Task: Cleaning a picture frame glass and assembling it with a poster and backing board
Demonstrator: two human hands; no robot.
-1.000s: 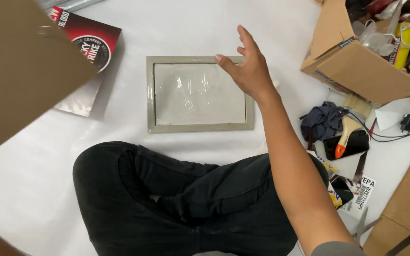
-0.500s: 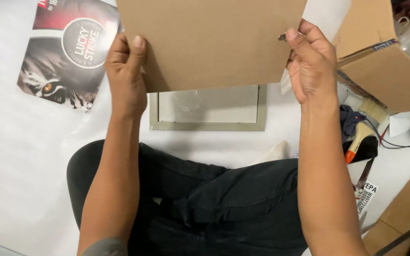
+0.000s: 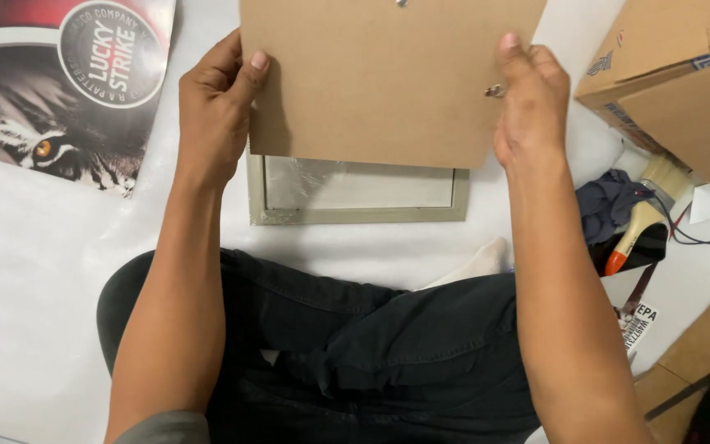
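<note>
Both my hands hold a brown backing board (image 3: 388, 78) flat above a grey picture frame (image 3: 355, 215) that lies on the white floor. My left hand (image 3: 217, 107) grips the board's left edge with the thumb on top. My right hand (image 3: 532, 103) grips the right edge, next to a small metal ring on the board. The board covers the frame's upper part; only its lower rim and a strip of glass show. My crossed legs in black trousers (image 3: 347, 345) sit just below the frame.
A dark poster with a tiger's eye (image 3: 71, 90) lies at the upper left. A cardboard box (image 3: 675, 82) stands at the upper right. A paintbrush with an orange-tipped handle (image 3: 638, 222), a dark cloth (image 3: 610, 201) and cables lie to the right. More cardboard (image 3: 700, 353) is at the lower right.
A second ago only my right hand hovered over the uncovered frame. Both hands now hold the board, which has come lower and closer over the frame; the view has shifted toward it.
</note>
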